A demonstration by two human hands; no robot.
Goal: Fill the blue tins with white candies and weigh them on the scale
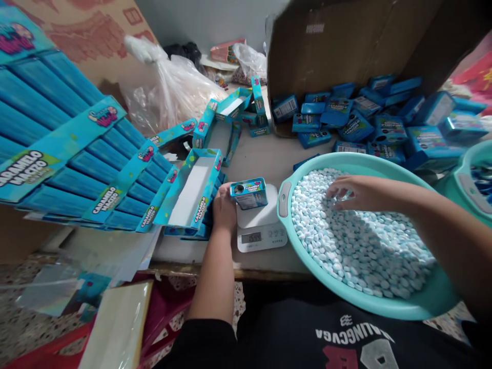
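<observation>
The box [249, 193] sits on the scale [261, 233], small and blue, lying on its side with its label facing the camera. The left hand [224, 207] has it: fingers closed round the box's left end, holding it on the white platform. The readout just below the fingers is lit, but its digits are too small to read for sure.

Over to the right hand [355, 193], down in the basin [384, 307], palm down. The fingers are bent and drawn together, tips touching the candies [357, 251]. Whether they have any pinched between them, I cannot tell. The teal basin touches the scale's right side and is heaped with white and pale blue tablets.

Left of the left hand's fingers lies an open tray [190, 192], white inside, resting on other flat blue pieces. Further left, a big fan of flat cartons [57, 154] leans up. Beyond the fingers, across the bench [265, 154], more open trays are scattered. Behind the basin is a pile [384, 123] of closed blue boxes, spilling from a cardboard case [326, 46] on its side. A clear bag [172, 87] sits at the back, and a second teal tub [472, 179] shows at the far right edge.
</observation>
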